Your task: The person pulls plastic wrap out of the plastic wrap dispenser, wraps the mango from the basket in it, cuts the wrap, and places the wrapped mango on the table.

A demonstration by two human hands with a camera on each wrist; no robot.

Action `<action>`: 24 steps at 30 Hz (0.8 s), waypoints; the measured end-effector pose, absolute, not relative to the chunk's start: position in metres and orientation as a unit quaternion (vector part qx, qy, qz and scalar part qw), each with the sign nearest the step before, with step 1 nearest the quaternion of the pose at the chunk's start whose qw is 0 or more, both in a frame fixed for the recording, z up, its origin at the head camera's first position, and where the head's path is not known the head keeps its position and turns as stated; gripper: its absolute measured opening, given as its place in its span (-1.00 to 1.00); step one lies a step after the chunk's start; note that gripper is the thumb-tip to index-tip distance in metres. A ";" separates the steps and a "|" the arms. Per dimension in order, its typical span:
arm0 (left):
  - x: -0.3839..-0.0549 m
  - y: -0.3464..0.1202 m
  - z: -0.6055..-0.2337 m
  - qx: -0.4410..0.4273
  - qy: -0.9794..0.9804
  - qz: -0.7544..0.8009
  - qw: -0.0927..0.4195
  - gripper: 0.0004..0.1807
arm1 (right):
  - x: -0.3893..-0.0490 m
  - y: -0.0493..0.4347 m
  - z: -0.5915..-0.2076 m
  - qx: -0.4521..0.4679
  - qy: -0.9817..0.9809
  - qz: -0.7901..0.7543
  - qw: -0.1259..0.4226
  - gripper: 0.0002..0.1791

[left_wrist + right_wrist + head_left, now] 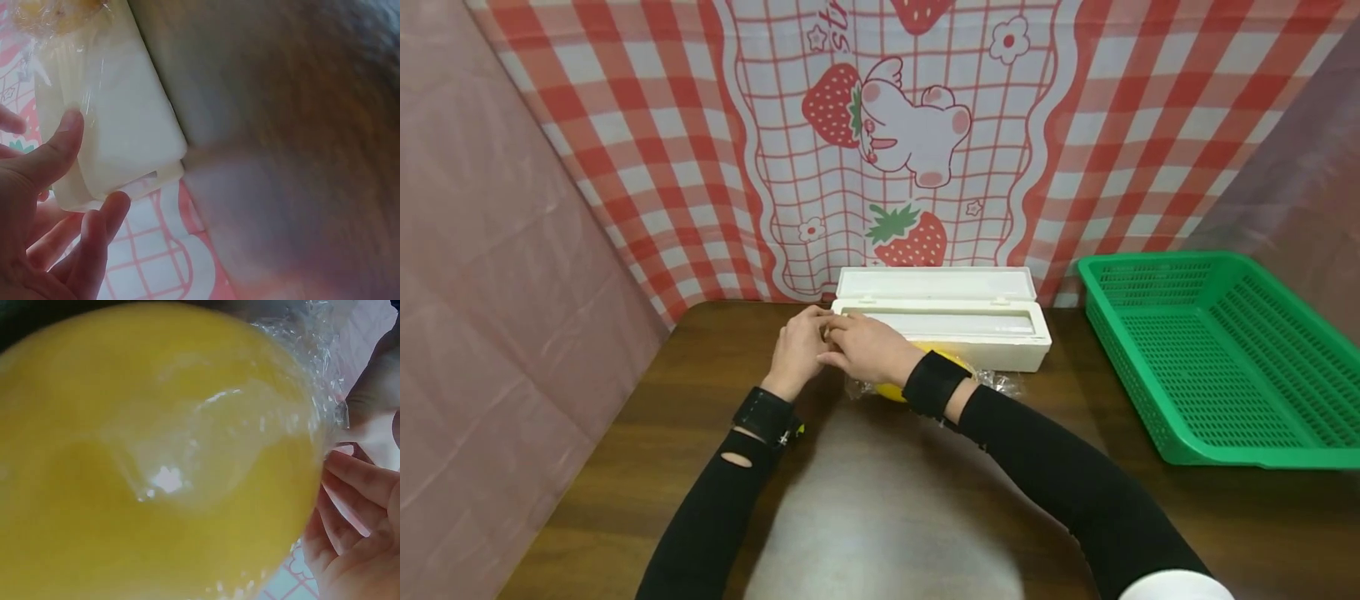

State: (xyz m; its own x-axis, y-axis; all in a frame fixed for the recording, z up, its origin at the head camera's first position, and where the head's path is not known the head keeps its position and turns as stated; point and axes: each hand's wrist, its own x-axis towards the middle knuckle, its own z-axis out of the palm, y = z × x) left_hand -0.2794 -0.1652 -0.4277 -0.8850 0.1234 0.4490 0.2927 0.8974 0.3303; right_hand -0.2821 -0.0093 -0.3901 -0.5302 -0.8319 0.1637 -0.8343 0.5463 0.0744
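A smooth yellow rounded thing [94, 506] lies under clear plastic film [300, 419], mostly hidden in the head view by the right wrist. Behind it stands a long white box [970, 354], its lid [936, 283] raised. My left hand [801, 350] is beside the box's left end. In the left wrist view, its thumb [65, 134] is apart from its bent fingers [94, 240], with nothing visible between them. My right hand [876, 346] reaches across the yellow thing, fingers meeting those of the left. In the right wrist view, whether its fingertips [337, 461] pinch the film is unclear.
A green slatted basket [1150, 417] stands on the right of the brown wooden table [880, 517]. Behind the box hangs a red-and-white checked cloth [655, 125] with strawberries. Pink cloth [490, 292] hangs on the left.
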 end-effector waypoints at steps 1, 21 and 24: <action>-0.279 -0.165 -0.428 -0.109 -0.951 -0.198 0.211 -0.70 | -0.282 -0.009 -0.390 0.474 -0.876 0.008 0.087 -0.43; -0.277 -0.165 -0.426 -0.110 -0.951 -0.225 0.183 -0.41 | -0.278 0.034 -0.398 0.468 -0.874 0.020 0.132 -0.45; -0.277 -0.164 -0.426 -0.106 -0.951 -0.229 0.181 -0.42 | -0.279 0.036 -0.399 0.465 -0.876 0.034 0.125 -0.45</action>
State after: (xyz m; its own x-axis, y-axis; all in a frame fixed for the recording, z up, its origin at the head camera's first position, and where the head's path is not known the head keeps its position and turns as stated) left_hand -0.2767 -0.1642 -0.4259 -0.9120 0.1193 0.3924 0.2848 0.8728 0.3964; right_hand -0.2785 0.0359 -0.3988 -0.5358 -0.8063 0.2507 -0.8232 0.5649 0.0574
